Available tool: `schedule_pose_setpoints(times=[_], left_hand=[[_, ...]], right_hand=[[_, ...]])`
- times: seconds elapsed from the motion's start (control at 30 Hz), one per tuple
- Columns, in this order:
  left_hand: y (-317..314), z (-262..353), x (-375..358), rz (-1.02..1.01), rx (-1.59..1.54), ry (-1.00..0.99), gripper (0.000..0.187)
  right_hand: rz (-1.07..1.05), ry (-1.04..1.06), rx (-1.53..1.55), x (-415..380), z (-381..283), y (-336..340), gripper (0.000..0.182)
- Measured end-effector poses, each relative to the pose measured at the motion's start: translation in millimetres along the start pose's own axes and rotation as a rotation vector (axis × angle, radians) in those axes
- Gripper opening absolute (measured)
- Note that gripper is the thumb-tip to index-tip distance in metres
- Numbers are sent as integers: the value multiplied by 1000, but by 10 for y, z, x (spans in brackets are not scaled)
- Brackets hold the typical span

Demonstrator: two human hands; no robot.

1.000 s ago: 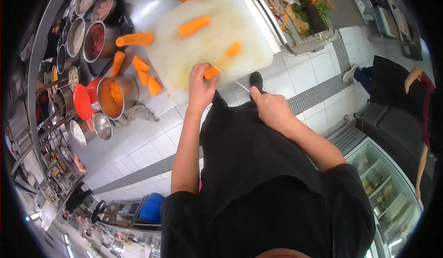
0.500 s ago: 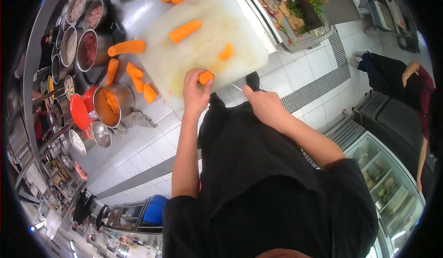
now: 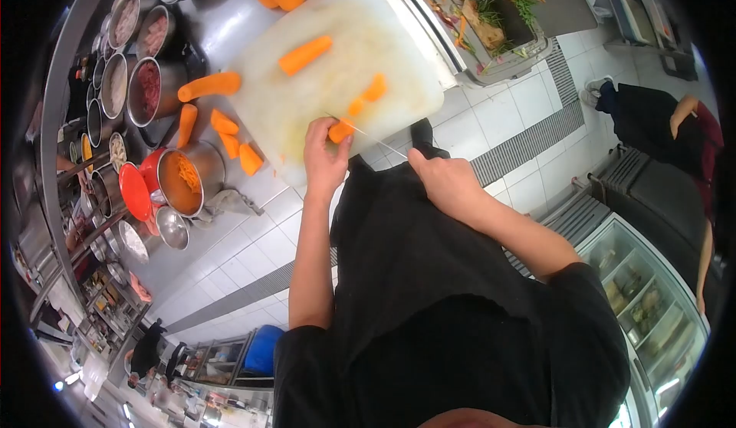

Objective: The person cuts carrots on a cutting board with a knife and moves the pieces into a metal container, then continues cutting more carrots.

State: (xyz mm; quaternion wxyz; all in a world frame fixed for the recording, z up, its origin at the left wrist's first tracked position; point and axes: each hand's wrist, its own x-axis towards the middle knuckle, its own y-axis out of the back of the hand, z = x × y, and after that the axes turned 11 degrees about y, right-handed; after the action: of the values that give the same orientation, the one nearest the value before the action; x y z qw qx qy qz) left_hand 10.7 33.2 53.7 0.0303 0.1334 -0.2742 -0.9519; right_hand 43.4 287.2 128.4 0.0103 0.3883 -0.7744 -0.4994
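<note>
- The left hand (image 3: 323, 160) pinches a short carrot piece (image 3: 342, 131) between its fingertips, pressing it down on the white cutting board (image 3: 337, 83) near the board's 6 o'clock edge.
- The right hand (image 3: 448, 183) is wrapped shut around the handle of a knife (image 3: 368, 135); the thin blade runs from that fist toward 10 o'clock and meets the carrot piece just beyond the left fingertips.
- Seen from the left hand, the carrot piece sits at about 1 o'clock, touching the fingers; seen from the right hand it lies at about 10 o'clock, apart from the fist, reached only by the blade.
- The piece's long axis appears to run roughly from 8 to 2 o'clock, so the blade crosses it rather than lying along it; the angle is hard to read exactly at this size.
- The left hand is clearly the nearer one to the piece.
- Two small cut bits (image 3: 369, 92) lie on the board just past the blade, at 1 o'clock from the held piece.
- A longer carrot length (image 3: 305, 54) lies farther up the board at 11 o'clock, well apart from both hands.
</note>
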Motion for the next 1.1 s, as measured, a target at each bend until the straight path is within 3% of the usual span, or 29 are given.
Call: schedule_pose_setpoints(times=[0.13, 0.27, 0.33, 0.37, 0.43, 0.5, 0.57, 0.67, 0.8, 0.87, 1.1], left_hand=[[9, 39, -10, -2, 1, -3, 32], [68, 42, -22, -40, 23, 30, 37], [129, 104, 3, 20, 132, -255, 49], [126, 57, 19, 19, 138, -244, 49], [135, -63, 89, -175, 116, -201, 59], [24, -52, 21, -118, 87, -164, 57], [-111, -18, -59, 98, 22, 30, 50], [-124, -1, -202, 178, -8, 17, 44], [-68, -66, -168, 124, -123, 0, 41], [-81, -125, -168, 102, -8, -70, 37], [-32, -94, -101, 50, 54, -48, 35]], right_hand=[[109, 56, -13, 378, 195, -431, 32], [32, 35, -17, 480, 301, -381, 38], [1, -16, -7, 451, 402, -338, 44], [-8, -10, 1, 422, 431, -321, 44], [-20, -61, -46, 371, 418, -255, 46], [-24, -53, -75, 340, 356, -270, 43], [-22, -48, -58, 298, 289, -256, 28], [-48, -15, -95, 317, 267, -335, 29], [-36, -9, -93, 407, 288, -335, 31], [-29, 9, -131, 385, 284, -347, 31], [30, 38, -103, 102, 72, -117, 26]])
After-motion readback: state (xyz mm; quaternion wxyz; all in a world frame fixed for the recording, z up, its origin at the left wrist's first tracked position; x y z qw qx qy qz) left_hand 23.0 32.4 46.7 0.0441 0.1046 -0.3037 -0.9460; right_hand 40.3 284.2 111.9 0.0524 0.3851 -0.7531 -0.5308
